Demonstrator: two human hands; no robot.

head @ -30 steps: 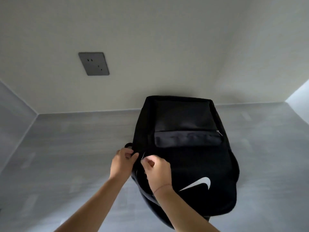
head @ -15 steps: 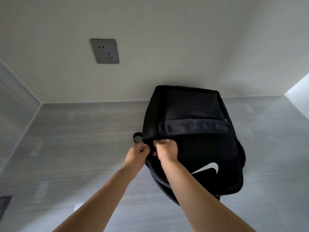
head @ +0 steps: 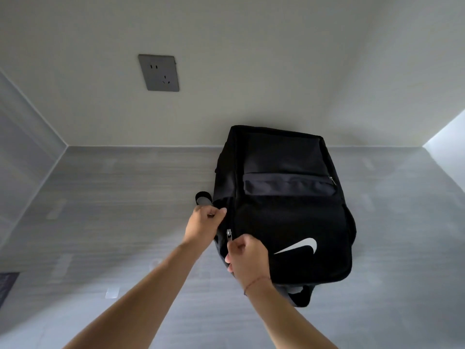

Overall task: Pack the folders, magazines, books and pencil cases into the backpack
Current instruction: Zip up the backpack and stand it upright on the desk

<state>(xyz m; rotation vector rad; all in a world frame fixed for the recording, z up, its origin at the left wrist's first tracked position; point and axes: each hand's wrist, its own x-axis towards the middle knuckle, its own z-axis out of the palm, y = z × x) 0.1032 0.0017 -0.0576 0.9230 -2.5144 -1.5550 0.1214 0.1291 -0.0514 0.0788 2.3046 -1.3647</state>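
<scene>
A black backpack [head: 289, 205] with a white swoosh logo lies front-up on the grey floor, its top toward me. My left hand [head: 205, 226] pinches the fabric at the bag's left edge. My right hand [head: 247, 258] is closed on the silver zipper pull [head: 229, 235] of the main compartment, just below the left hand. No folders, magazines, books or pencil cases are in view.
A white wall rises right behind the backpack, with a grey power socket [head: 159, 73] on it to the left. A second wall runs along the far left. A dark mat corner [head: 7, 283] shows at the left edge.
My right hand has moved down the bag's left side toward me, with the zipper pull. The left hand stays at the bag's edge. The camera view has shifted slightly.
</scene>
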